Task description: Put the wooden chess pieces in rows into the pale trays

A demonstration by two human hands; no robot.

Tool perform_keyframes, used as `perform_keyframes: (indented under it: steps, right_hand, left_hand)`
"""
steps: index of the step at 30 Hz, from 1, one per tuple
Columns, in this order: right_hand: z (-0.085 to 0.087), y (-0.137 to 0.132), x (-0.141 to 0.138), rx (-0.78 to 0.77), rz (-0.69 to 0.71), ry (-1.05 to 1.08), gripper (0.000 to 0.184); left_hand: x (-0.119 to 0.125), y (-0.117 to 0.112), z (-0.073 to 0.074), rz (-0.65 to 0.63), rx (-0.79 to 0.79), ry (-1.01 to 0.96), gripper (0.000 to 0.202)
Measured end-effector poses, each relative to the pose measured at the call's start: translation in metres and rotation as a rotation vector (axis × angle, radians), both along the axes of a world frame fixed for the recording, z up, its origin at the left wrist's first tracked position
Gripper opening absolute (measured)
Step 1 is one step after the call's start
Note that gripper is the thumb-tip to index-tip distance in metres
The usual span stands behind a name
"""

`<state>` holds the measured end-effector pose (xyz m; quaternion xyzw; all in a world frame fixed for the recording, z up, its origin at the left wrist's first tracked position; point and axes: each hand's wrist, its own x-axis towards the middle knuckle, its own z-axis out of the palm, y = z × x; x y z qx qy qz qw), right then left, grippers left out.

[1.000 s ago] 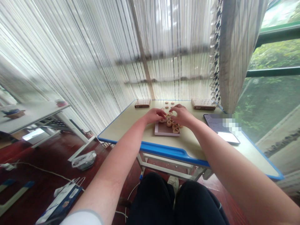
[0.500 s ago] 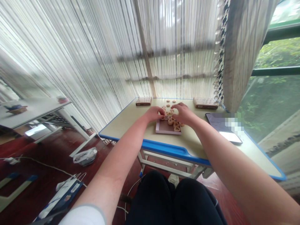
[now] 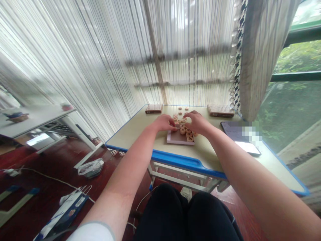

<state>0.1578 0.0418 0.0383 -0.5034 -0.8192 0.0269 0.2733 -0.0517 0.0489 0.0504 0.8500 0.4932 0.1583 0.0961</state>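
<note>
A shallow open box (image 3: 173,138) stands on the desk with several round wooden xiangqi pieces (image 3: 182,131) lined up along its right and far sides. At the box's far left corner, my left hand (image 3: 164,123) has its fingertips pinched low over a xiangqi piece, mostly covered by the fingers. My right hand (image 3: 198,121) hovers by the box's right side, thumb and forefinger apart, with nothing visible between them. More loose pieces (image 3: 180,113) lie on the desk beyond the box, partly behind both hands.
The desk (image 3: 135,134) has a blue rim. Two brown boxes (image 3: 153,108) (image 3: 220,110) stand at its back corners. A tablet-like device (image 3: 233,132) and a white-screened phone (image 3: 247,148) lie to the right. Striped curtains (image 3: 190,77) hang right behind the desk.
My left hand has lowered slightly into the box's far left corner, and its fingers now cover the piece that showed beneath them. My right hand has barely moved.
</note>
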Motion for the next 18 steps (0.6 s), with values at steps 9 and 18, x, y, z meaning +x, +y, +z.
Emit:
perform_keyframes:
  steps: [9,18]
  right_hand:
    - [0.001,0.001,0.002,-0.020,-0.009,0.007,0.037]
    - [0.000,0.002,0.004,-0.015,-0.014,0.009,0.035]
  left_hand:
    - [-0.002,-0.007,0.010,-0.143,-0.161,-0.012,0.036]
    - [0.000,-0.013,0.014,-0.279,-0.328,-0.020,0.035]
